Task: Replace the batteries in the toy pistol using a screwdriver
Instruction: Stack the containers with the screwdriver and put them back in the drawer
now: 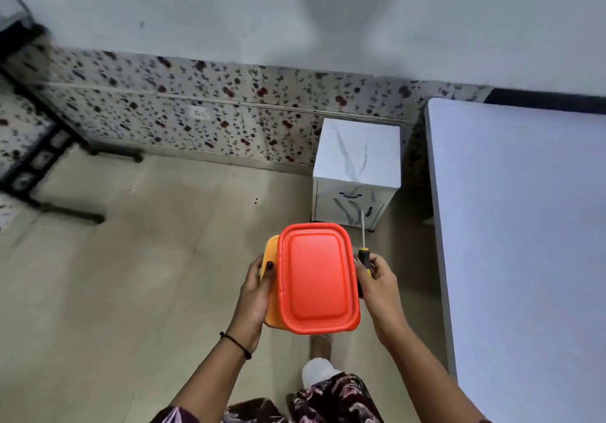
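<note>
I stand over the floor and hold an orange box with a red-orange lid (316, 278) in front of me. My left hand (255, 298) grips its left side, thumb on the edge. My right hand (380, 288) presses against the box's right side and also holds a screwdriver (364, 252) with a black and yellow handle, its thin shaft pointing up and away. The lid is on, so the box's contents are hidden. No toy pistol or batteries are in sight.
A white table (524, 225) fills the right side. A small white cabinet (355, 173) stands on the floor ahead, beside the table. A speckled wall panel (196, 111) runs along the back. Black metal furniture legs (65, 212) are at the left.
</note>
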